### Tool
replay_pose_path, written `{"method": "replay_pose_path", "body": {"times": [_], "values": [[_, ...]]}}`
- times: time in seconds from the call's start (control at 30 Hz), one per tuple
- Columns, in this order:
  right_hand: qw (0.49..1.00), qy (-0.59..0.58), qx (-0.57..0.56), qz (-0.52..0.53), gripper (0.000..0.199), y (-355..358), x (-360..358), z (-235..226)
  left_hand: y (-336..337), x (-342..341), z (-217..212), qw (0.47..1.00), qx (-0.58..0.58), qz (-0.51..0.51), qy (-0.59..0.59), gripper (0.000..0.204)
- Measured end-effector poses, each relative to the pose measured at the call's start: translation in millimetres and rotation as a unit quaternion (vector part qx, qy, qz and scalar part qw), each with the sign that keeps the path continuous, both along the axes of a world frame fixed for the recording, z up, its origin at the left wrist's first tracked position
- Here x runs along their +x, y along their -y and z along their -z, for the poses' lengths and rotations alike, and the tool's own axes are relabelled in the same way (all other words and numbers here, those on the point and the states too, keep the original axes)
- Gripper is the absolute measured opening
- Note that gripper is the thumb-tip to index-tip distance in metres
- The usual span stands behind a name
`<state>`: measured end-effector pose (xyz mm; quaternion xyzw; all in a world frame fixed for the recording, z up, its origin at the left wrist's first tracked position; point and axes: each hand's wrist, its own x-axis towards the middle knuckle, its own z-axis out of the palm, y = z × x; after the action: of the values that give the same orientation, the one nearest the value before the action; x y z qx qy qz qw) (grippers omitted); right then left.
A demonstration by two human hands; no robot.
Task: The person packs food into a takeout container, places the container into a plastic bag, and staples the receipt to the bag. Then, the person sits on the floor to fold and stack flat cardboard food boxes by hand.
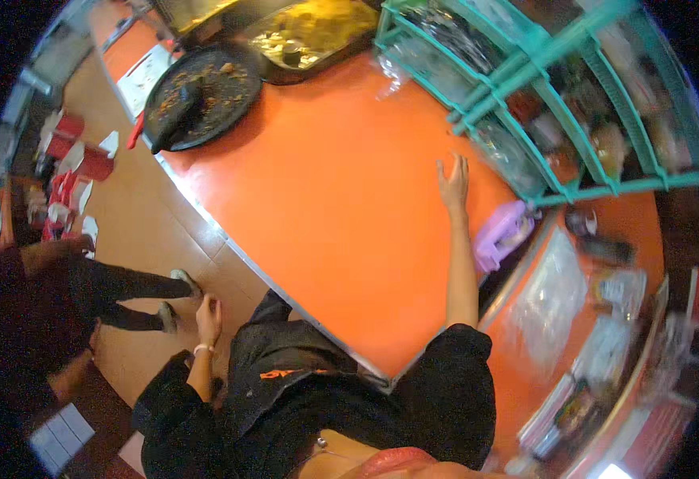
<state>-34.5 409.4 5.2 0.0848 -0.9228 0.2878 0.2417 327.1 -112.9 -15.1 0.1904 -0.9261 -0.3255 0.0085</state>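
My right hand reaches over the orange tabletop with its fingers apart and nothing in them. It is nearest to the teal plastic rack, whose compartments hold clear plastic packages. Beside my right forearm lies a purple plastic basket with something pale in it. My left hand, with a pale band at the wrist, is off the table's left edge, over the floor. Its fingers look bent, but they are too small and blurred to tell whether they hold anything.
A dark round pan with food bits and a dark object in it stands at the far left. Behind it is a tray of yellow food. Another person stands at left. Plastic bags lie at right.
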Motion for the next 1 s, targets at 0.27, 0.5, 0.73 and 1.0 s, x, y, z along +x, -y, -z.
{"method": "replay_pose_path", "body": {"times": [0.27, 0.5, 0.73, 1.0], "values": [[0.977, 0.089, 0.063, 0.183, 0.06, 45.9, -115.9, 37.2, 18.3, 137.5, 2.0, 0.986, -0.052, -0.138, 0.077, 0.011], [0.991, 0.114, 0.065, -0.032, 0.066, 249.3, -20.6, 47.7, 20.9, 150.2, 19.3, 0.966, -0.011, -0.186, 0.177, 0.008], [0.923, 0.106, -0.102, -0.355, 0.049, 391.9, 5.6, 23.0, 69.4, 70.5, 15.8, 0.979, 0.025, -0.184, 0.08, 0.009], [0.977, 0.116, 0.163, -0.072, 0.037, 349.7, -164.6, 7.0, 129.8, 56.1, 25.1, 0.967, 0.053, -0.221, 0.114, 0.01]]}}
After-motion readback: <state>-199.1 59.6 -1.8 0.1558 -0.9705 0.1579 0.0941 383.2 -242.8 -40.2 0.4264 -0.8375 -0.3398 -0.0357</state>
